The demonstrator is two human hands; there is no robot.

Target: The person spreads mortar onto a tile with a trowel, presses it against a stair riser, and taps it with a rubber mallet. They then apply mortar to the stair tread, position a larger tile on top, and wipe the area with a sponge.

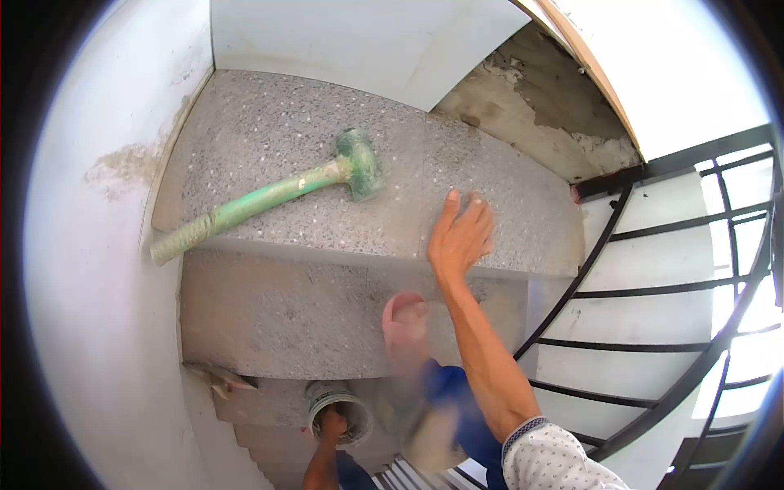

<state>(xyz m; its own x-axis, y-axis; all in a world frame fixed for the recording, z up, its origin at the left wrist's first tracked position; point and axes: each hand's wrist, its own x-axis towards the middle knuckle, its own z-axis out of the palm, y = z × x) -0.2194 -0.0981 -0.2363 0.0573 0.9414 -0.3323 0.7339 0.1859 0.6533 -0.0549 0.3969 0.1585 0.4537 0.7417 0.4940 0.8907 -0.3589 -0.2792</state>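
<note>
My right hand [462,232] rests at the front edge of the upper speckled step [286,131], fingers apart and nothing in them. To its left on that step lies a hammer [269,193] with a green head and a long green handle, its end reaching the left wall. Lower down, my left hand [333,423] reaches into a round bucket [359,442]; its fingers are hidden and what they touch cannot be made out.
A foot in a pink slipper [406,320] is blurred on the step below. Black metal railing [645,347] curves along the right. A white wall [98,245] borders the left. Bare, damaged plaster [539,98] shows at the upper right. More steps descend beside the bucket.
</note>
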